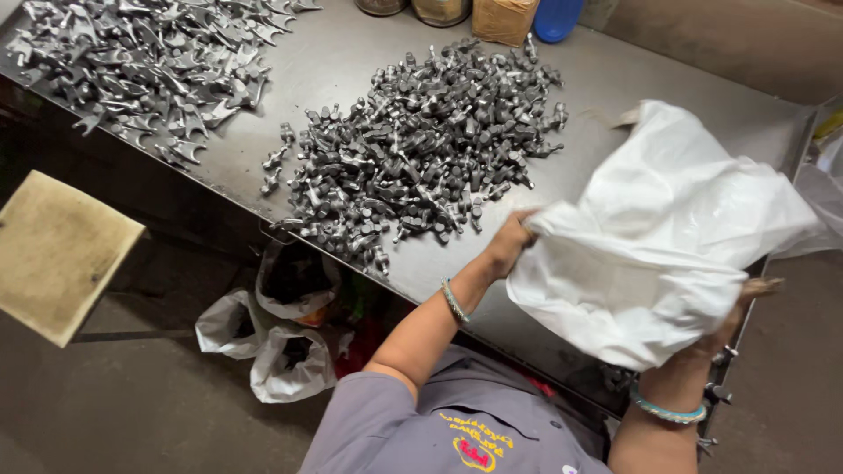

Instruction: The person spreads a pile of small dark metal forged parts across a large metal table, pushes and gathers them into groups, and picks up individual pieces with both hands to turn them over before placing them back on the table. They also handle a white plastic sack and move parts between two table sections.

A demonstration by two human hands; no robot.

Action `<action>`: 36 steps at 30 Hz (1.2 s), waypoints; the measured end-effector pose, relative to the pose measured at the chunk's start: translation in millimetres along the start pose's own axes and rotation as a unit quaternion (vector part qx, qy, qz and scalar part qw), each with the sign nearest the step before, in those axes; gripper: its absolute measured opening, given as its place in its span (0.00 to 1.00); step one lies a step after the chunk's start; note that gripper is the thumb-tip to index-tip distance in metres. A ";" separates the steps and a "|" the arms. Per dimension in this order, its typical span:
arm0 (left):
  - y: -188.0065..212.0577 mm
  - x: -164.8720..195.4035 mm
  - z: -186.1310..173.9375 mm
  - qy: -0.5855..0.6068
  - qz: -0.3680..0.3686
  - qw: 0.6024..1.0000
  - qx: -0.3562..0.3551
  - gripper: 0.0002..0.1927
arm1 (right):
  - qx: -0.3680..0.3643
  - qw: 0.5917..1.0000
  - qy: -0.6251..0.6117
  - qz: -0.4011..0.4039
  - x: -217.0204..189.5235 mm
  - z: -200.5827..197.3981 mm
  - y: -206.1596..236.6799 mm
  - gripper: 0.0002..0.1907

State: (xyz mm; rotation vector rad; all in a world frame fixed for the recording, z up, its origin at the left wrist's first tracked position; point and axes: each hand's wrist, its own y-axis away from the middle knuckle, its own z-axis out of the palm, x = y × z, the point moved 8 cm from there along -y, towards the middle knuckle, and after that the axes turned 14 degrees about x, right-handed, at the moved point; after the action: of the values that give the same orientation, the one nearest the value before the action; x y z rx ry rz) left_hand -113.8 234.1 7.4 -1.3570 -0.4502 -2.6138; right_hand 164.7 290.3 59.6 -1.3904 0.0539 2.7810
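Both hands grip a crinkled white woven sack [659, 237] at four o'clock over the dull grey metal tabletop [351, 61]; the left hand [509, 246] pinches its nine o'clock edge; the right hand [742, 307] clutches the five o'clock side; a heap of small knobbly grey metal parts [421, 149] lies at eleven o'clock of the sack.

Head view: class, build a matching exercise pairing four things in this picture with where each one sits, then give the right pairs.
Things:
1. white plastic sack
2. heap of small grey metal pin-shaped parts
3. heap of grey metal forked parts
4. blue plastic container

Places:
A. far left corner of the grey metal table
B. back edge of the table
C. held by the left hand and right hand
D. middle of the table

Pairs: 1-C, 2-D, 3-A, 4-B
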 end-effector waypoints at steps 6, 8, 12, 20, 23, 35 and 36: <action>35.3 -44.3 39.0 -0.204 -0.099 0.943 -0.245 0.21 | 0.049 0.998 -0.008 -0.032 -55.0 -12.8 -25.2 0.16; 30.5 -32.6 38.6 -0.110 -0.141 0.955 -0.236 0.23 | 0.075 0.996 0.037 -0.008 -62.0 -26.6 -34.3 0.16; 8.5 -2.2 -2.9 0.059 -0.189 0.973 -0.119 0.25 | 0.116 0.949 0.256 0.142 -55.2 -64.7 -26.8 0.16; 7.2 16.4 -79.1 -0.277 -0.042 0.936 -0.213 0.28 | 0.080 0.865 0.475 -0.139 -78.3 -1.0 39.7 0.08; 10.6 13.9 -95.7 -0.367 -0.010 0.902 -0.228 0.15 | 0.052 0.823 0.436 -0.361 -133.8 52.4 89.7 0.11; -11.8 89.8 -76.1 -0.311 0.169 0.866 -0.352 0.44 | -0.059 0.620 0.636 -0.456 -33.6 153.4 145.0 0.25; -17.8 100.9 -74.1 -0.303 0.223 0.873 -0.309 0.44 | -0.042 0.619 0.635 -0.461 -31.4 149.7 140.9 0.25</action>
State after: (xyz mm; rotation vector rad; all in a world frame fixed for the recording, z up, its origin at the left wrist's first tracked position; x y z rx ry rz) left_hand -233.8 225.3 46.4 -2.1535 0.6452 -1.9586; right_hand 57.7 155.9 176.8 -2.1652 -0.5659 0.6675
